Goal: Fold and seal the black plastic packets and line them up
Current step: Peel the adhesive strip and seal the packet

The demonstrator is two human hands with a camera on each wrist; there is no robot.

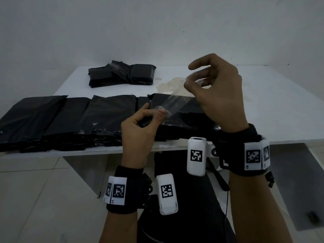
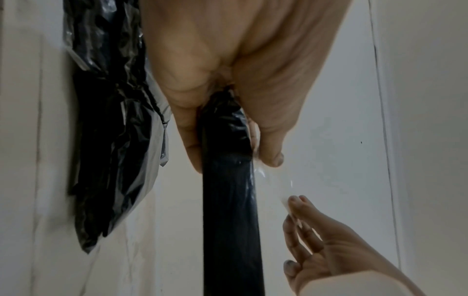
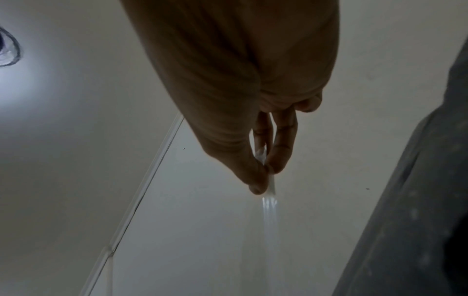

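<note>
From the head view, my left hand (image 1: 140, 127) grips a black packet (image 1: 182, 116) at the table (image 1: 271, 109) edge while my right hand (image 1: 215, 92) pinches clear tape (image 1: 172, 102) above it. My left wrist shows that clamp. The right-wrist view is dim; the tape could probably curl and stick to itself.

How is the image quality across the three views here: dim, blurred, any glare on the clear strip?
Head view: dim and grainy but sharp; the clear strip shows faint sheen between the left hand and right hand. Left wrist view: palm close and soft, black packet nearly featureless. Right wrist view: darkest, with a bright lamp glow at the left edge and the strip glinting.
</note>
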